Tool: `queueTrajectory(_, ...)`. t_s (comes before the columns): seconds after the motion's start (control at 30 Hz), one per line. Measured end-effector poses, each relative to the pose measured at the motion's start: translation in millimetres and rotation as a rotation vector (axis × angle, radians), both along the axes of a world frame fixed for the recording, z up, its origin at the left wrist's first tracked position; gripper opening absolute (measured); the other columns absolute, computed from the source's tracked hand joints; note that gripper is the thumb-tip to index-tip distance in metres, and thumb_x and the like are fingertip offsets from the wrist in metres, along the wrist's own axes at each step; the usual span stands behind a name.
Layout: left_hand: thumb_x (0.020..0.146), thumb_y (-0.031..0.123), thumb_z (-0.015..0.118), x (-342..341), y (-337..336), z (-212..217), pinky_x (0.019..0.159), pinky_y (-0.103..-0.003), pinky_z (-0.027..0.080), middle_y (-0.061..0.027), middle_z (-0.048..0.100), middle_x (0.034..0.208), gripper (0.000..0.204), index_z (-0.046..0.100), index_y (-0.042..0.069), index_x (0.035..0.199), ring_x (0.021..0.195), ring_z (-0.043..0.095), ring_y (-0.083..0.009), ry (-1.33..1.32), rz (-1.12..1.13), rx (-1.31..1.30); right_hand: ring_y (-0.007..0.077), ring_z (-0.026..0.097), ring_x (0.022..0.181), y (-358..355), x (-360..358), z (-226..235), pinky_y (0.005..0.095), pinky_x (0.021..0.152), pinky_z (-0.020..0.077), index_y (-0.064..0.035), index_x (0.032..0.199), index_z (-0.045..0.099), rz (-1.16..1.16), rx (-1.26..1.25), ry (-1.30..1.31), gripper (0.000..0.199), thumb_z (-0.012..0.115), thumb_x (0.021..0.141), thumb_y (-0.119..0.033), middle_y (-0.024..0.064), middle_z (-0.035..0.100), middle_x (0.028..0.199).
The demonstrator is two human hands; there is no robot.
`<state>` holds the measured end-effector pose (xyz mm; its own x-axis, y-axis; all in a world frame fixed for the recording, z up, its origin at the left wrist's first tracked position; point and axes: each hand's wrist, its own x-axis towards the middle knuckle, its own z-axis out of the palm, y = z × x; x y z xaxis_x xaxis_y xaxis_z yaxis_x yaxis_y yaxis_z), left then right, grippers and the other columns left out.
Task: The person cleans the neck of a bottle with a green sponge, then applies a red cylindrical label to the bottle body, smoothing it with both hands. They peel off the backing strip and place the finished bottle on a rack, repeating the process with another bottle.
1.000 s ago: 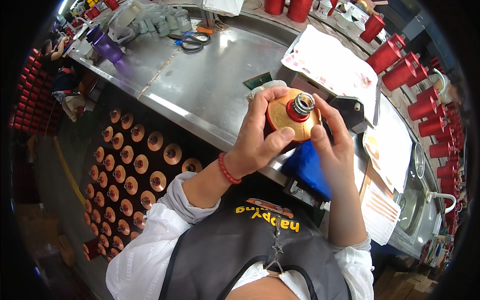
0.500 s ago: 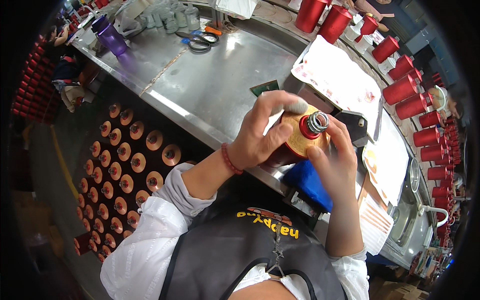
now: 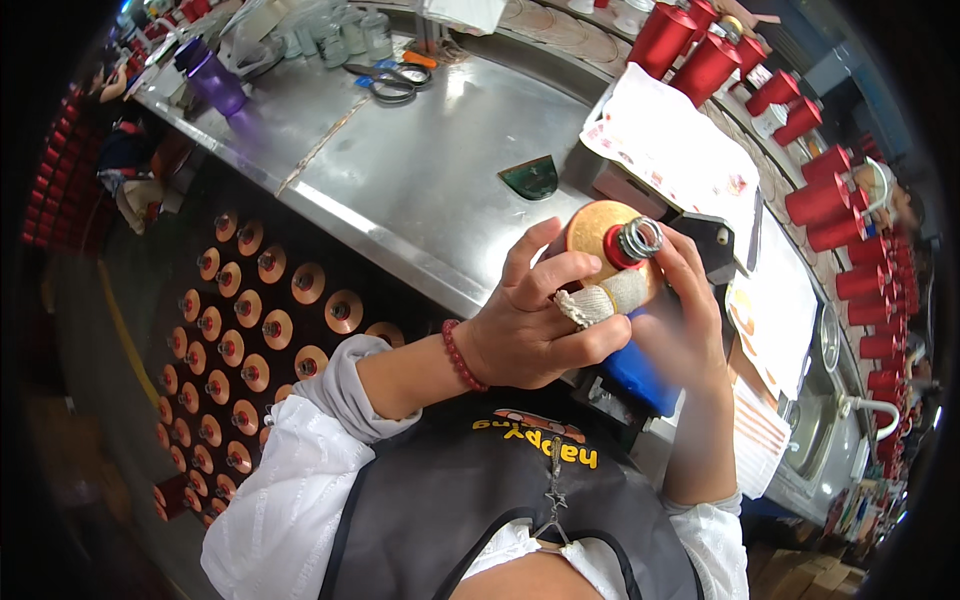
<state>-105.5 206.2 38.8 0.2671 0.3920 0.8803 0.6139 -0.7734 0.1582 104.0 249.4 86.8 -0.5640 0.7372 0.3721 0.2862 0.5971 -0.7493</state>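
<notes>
Between my two hands is a red bottle (image 3: 594,226) with a gold shoulder, a red collar and a clear threaded glass neck. It tilts with the neck toward me and to the right. My right hand (image 3: 690,325) grips its right side, fingertips near the neck; the thumb is blurred. Curled over the near left side, my left hand (image 3: 520,335) presses on the gold shoulder with a finger wrapped in a pale knitted finger cover (image 3: 605,299). Most of the bottle's red body is hidden behind my hands.
A steel table (image 3: 420,170) holds a dark green piece (image 3: 531,178), scissors (image 3: 393,88), a purple bottle (image 3: 212,78) and glass jars (image 3: 340,38). Several gold-shouldered bottles (image 3: 254,371) stand at lower left. Red containers (image 3: 706,70) line a conveyor at right, beyond white sheets (image 3: 680,140).
My left hand has shifted its grip: its covered finger moved from the shoulder's far side to the near side, below the neck. More of the green piece shows. Containers along the conveyor have shifted.
</notes>
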Motion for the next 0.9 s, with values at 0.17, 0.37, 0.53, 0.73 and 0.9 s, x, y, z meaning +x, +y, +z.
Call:
queueTrajectory(0.17,0.087,0.018,0.066,0,-8,3,0.118,-0.057,0.020,-0.0014,0.057,0.118,0.023,0.063,0.027,0.108,0.125,0.043,-0.0229,-0.017,0.054,-0.033,0.0233,0.054,0.115,0,6,3,0.0307,0.085,0.0473,-0.0035,0.147,0.048,0.034,-0.059,-0.008,0.082,0.078,0.084,-0.047,0.0145,0.048,0.140)
queueTrajectory(0.37,0.088,0.016,0.068,-1,-13,-2,0.115,-0.057,0.023,-0.0004,0.062,0.115,0.025,0.064,0.023,0.111,0.122,0.046,-0.0224,-0.060,0.047,-0.008,0.0205,0.055,0.113,-4,7,-1,0.0279,0.081,0.0484,-0.0068,0.150,0.046,0.028,-0.030,0.032,0.081,0.081,0.082,-0.036,0.0114,0.048,0.140)
queueTrajectory(0.53,0.086,0.015,0.069,-2,-4,3,0.115,-0.054,0.027,-0.0032,0.062,0.116,0.026,0.064,0.018,0.112,0.119,0.048,-0.0258,-0.100,-0.028,-0.038,0.0237,0.055,0.124,-12,16,10,0.0324,0.094,0.0487,-0.0061,0.153,0.039,-0.048,-0.057,-0.083,0.077,0.069,0.082,-0.002,0.0144,0.051,0.146)
queueTrajectory(0.73,0.086,0.015,0.068,-1,3,14,0.111,-0.039,0.034,-0.0185,0.047,0.134,0.059,0.040,0.000,0.136,0.121,0.048,-0.0291,-0.575,-0.318,-0.663,0.0180,0.061,0.110,-12,27,5,0.0286,0.089,0.0502,-0.0043,0.150,0.044,-0.114,-0.034,0.033,0.073,0.053,0.079,0.011,0.0160,0.059,0.139)
queueTrajectory(0.9,0.083,0.008,0.067,11,8,15,0.109,-0.037,0.038,-0.0163,0.045,0.131,0.063,0.036,0.000,0.138,0.122,0.048,-0.0239,-0.629,-0.375,-0.700,0.0286,0.062,0.120,-20,10,-2,0.0333,0.098,0.0487,-0.0046,0.146,0.049,-0.127,0.159,-0.086,0.073,0.053,0.076,0.017,0.0190,0.060,0.135)
